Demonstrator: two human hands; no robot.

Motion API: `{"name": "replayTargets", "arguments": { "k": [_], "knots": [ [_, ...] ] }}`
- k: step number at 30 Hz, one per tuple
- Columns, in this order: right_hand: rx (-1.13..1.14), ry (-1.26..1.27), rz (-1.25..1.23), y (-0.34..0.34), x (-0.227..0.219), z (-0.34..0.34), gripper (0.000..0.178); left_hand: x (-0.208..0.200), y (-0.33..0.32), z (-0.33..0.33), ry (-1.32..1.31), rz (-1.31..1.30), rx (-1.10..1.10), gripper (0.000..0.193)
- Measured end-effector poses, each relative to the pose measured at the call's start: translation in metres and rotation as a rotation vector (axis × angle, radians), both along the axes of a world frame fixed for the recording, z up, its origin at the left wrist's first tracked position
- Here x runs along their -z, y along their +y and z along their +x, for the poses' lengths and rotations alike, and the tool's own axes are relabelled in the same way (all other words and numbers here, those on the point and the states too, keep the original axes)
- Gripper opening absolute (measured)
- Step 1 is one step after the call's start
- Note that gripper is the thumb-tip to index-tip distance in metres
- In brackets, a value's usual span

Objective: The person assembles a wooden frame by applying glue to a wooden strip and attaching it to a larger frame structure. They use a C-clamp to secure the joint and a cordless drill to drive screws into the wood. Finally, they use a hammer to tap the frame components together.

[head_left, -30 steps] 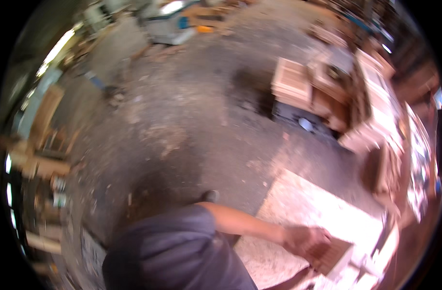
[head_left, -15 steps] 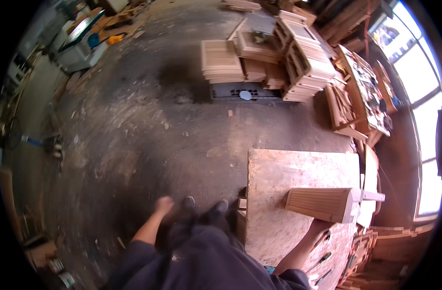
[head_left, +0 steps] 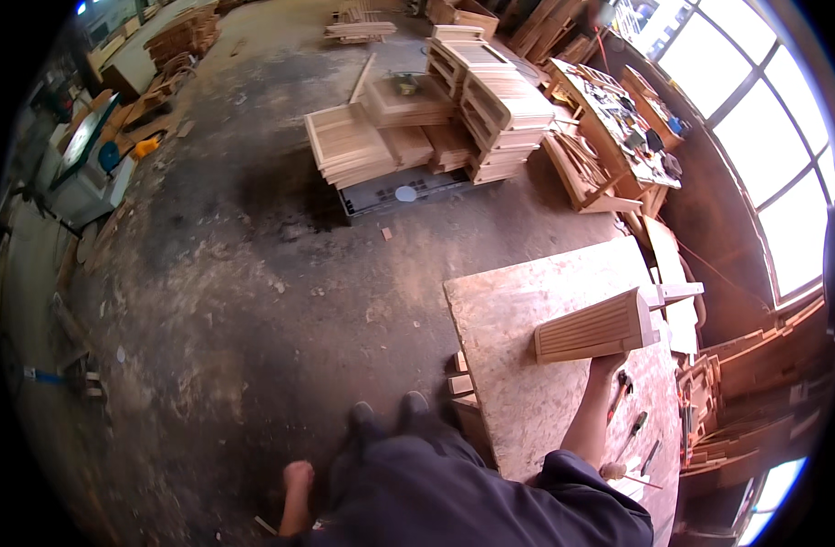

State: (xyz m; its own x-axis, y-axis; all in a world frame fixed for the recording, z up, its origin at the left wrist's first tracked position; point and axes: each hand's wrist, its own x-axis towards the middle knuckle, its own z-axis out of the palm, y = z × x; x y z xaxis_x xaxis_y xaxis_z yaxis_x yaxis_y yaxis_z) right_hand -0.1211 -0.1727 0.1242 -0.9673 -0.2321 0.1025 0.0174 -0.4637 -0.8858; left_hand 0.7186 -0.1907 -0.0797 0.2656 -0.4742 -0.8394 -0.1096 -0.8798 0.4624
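Observation:
A tapered wooden piece with fluted sides point(head_left: 589, 330) lies over the worktable point(head_left: 490, 305), on my right. A narrow square wooden bar point(head_left: 680, 292) shows beyond its wide end. My right hand point(head_left: 607, 365) grips the near side of the fluted piece by its wide end, with most of the fingers hidden by the wood. My left hand point(head_left: 298, 476) hangs low beside my body above the floor, fingers curled and nothing seen in them.
Near my right forearm lie a red-handled tool point(head_left: 620, 394), a screwdriver point(head_left: 638, 424) and a round-headed mallet or brush point(head_left: 612, 470). Ahead, stacked wooden frames point(head_left: 349, 144) sit on a dark low platform point(head_left: 367, 201). A cluttered bench point(head_left: 609, 114) stands by the window.
The view has turned, shifting the stacks left and showing more window. My left hand has dropped lower beside my body. My right hand stays at the fluted piece.

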Motion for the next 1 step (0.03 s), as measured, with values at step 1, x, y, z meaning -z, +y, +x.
{"name": "replayTargets", "arguments": {
  "k": [1],
  "knots": [
    [-0.045,0.016,0.016,-0.0094,0.0018,0.0029,0.049,0.0019,-0.0094,-0.0037,0.004,-0.043,0.017,0.005]
  ]
}}
